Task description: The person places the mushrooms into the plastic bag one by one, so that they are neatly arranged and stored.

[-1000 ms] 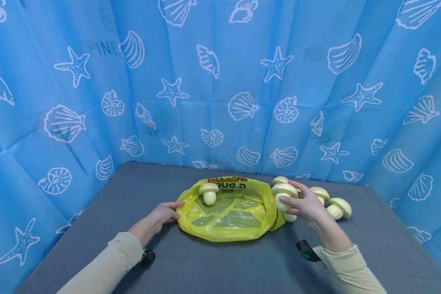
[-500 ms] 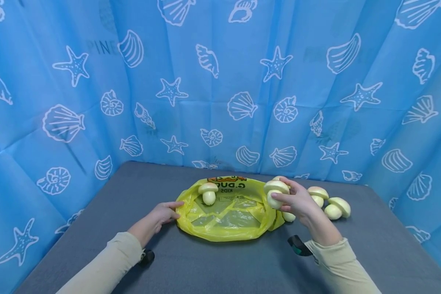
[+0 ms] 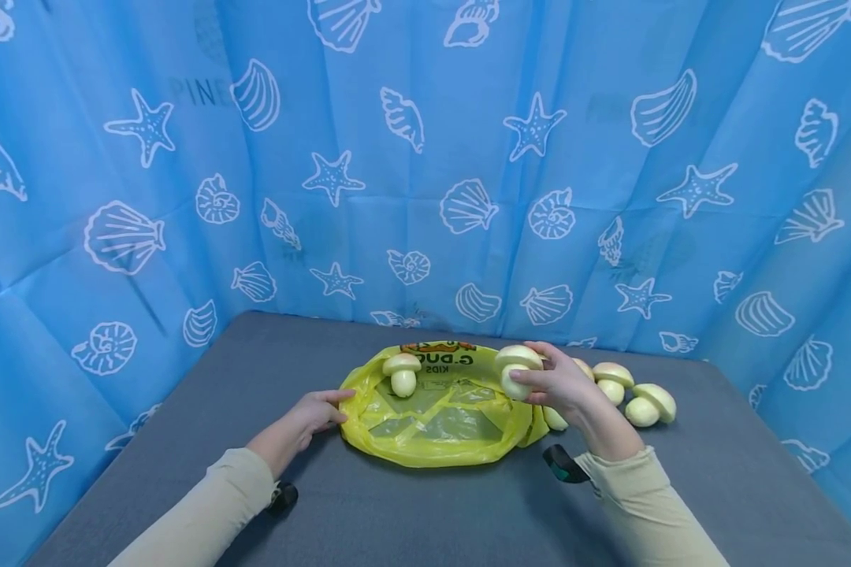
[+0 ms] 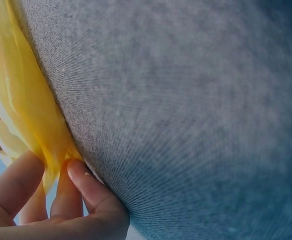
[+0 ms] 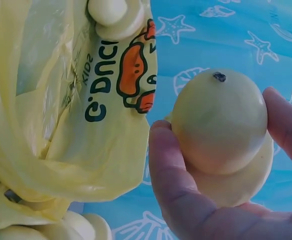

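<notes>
On my feed, R hand (image 3: 569, 387) has slid left over the last sec w/ a glossy cream mushroom-shaped piece (image 3: 518, 357) pinched betw. thumb & fingers. That takes it from just off the R side of the thin yellow plastic bag (image 3: 432, 457) to overlapping its R rim in head view; can't tell if it's over the opening yet. L hand (image 3: 315, 411) is unchanged, thumb & fingers clamped on the bag's L edge, well apart from R. A similar pink-tinged cream mushroom (image 3: 403, 374) stays inside, near the far L wall. My read: this piece's carry is well along, & the fixed L grip prob. keeps the bag's mouth usable. Loose cream mushrooms (image 3: 613, 374) lie further right.
</notes>
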### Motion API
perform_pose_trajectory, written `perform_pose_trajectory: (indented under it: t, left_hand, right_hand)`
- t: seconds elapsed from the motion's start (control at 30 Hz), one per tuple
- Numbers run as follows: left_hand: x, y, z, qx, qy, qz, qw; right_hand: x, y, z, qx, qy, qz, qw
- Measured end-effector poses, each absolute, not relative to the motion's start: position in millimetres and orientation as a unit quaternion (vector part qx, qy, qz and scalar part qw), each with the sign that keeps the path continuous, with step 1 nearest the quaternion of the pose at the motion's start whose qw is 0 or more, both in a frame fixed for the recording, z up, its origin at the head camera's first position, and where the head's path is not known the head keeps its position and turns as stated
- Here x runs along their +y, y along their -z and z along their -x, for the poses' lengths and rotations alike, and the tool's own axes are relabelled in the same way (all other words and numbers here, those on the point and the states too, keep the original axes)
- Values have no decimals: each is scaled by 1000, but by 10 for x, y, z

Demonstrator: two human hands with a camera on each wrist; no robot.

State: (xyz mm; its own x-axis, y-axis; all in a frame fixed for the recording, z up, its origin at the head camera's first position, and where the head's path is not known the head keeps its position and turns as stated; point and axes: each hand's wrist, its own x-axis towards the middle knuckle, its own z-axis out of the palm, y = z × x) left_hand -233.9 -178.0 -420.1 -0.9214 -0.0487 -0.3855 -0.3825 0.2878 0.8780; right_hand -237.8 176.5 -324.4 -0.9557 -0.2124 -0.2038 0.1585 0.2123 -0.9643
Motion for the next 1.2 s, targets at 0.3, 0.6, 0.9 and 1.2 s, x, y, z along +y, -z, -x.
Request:
perform_pose_trajectory:
  t: [0.3,0.6,0.9,1.2]
  left_hand:
    - [-1784,4209,2343,790,-581,133,143]
    - [-1786,4203,2351,789,-580,138,147]
    - [-1784,4186,2328,789,-582,136,146]
    - [-1782,4183,2322,789,-581,134,146]
  right_hand:
    - [1691,3280,2497,739,653,24,167]
    - [1606,3288,2584,748,636,30,188]
    - [1516,3354,2682,734,643,23,218]
    - [1446,3441,2768,729,641,9,240]
